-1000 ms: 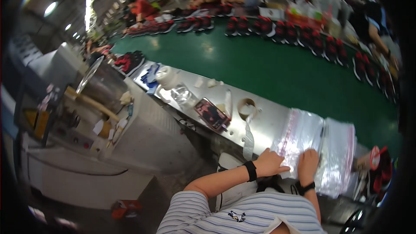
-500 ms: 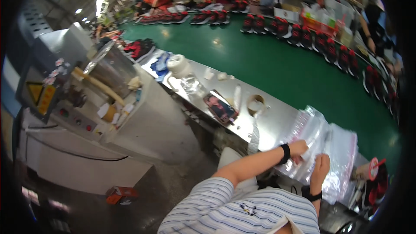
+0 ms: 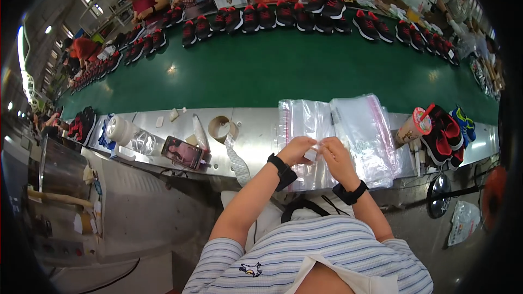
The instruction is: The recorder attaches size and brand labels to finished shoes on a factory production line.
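Observation:
My left hand [image 3: 297, 151] and my right hand [image 3: 339, 160] are close together above the clear plastic bags, their fingers closed in pinches. Between the fingertips shows a small white piece [image 3: 310, 155], perhaps paper or a label; its exact kind is too small to make out. Two stacks of flat clear bags lie side by side on the metal bench: a left stack [image 3: 305, 117] under my hands and a right stack [image 3: 362, 117] with a pinkish strip along its edge. Each wrist wears a black band.
On the metal bench [image 3: 253, 122] are a tape roll [image 3: 220, 128], phone [image 3: 182, 152], clear bottle [image 3: 139, 139], drink cup with red straw [image 3: 415, 125] and black-and-red shoes [image 3: 442, 139]. Beyond runs a green conveyor belt [image 3: 245, 71], shoes lining its far side, where several people work.
The view has swung right and levelled, bringing the bags to the centre. My hands have come together, and a white piece now shows between their fingertips.

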Tool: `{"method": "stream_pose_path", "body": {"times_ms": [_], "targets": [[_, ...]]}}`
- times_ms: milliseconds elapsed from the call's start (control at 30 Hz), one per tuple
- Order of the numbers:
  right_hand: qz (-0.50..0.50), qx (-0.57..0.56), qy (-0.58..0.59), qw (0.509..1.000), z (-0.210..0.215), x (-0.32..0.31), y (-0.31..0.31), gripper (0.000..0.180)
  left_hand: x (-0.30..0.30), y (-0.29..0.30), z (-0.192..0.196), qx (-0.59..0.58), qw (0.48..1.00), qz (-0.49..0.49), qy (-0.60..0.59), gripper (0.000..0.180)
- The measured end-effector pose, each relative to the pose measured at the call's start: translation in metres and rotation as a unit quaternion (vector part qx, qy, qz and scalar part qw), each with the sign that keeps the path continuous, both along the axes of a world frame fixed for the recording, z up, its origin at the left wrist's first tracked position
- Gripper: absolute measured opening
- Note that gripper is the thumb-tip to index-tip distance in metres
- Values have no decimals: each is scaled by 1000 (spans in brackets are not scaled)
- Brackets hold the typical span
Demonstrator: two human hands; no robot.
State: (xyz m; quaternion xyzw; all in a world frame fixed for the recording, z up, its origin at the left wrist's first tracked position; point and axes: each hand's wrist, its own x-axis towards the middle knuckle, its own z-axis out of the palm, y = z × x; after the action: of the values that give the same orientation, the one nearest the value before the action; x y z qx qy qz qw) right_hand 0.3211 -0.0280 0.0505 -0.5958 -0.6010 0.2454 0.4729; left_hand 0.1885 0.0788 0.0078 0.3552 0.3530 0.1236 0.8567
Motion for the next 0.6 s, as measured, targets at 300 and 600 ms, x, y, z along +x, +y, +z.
{"method": "stream_pose_path", "body": {"times_ms": [300, 600], "targets": [[63, 12, -322, 945, -10, -25, -14, 27, -49, -43, 47, 216, 963, 132, 96, 41], [-185, -60, 266, 944, 18, 32, 5, 16, -56, -76, -15, 165, 970, 169, 58, 60]]}}
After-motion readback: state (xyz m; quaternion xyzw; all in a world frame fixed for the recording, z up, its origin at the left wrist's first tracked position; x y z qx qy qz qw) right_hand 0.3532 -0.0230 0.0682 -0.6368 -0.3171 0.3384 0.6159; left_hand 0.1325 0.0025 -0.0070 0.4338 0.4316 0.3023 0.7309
